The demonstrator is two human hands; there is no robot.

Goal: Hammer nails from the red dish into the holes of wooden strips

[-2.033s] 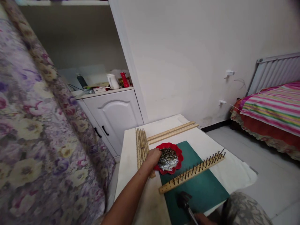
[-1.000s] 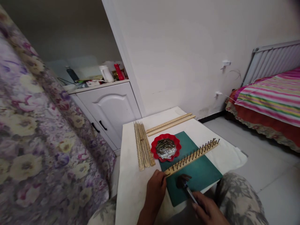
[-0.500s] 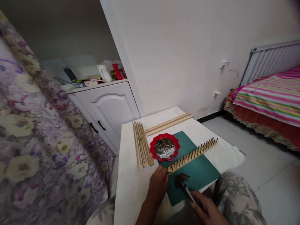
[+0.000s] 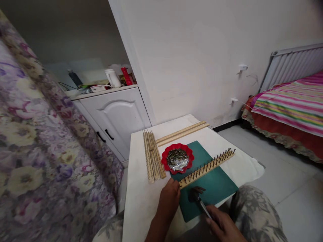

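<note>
A wooden strip (image 4: pixel 207 167) studded with a row of upright nails lies diagonally on a green mat (image 4: pixel 214 188). My left hand (image 4: pixel 169 198) is closed at the strip's near end, fingertips pinched against it; what they pinch is too small to make out. My right hand (image 4: pixel 223 223) grips the handle of a dark hammer (image 4: pixel 196 196), whose head rests on the mat just below the strip. A red scalloped dish (image 4: pixel 178 159) full of loose nails sits behind the strip.
A bundle of wooden strips (image 4: pixel 152 156) lies left of the dish and two more strips (image 4: pixel 182 132) lie at the far end of the white table (image 4: pixel 141 198). A floral curtain (image 4: pixel 37 141) hangs at left, a white cabinet (image 4: pixel 116 117) behind, a striped bed (image 4: pixel 290 111) at right.
My left hand left the dish of nails and came back to the near end of the nailed strip. The hammer in my right hand stays on the mat.
</note>
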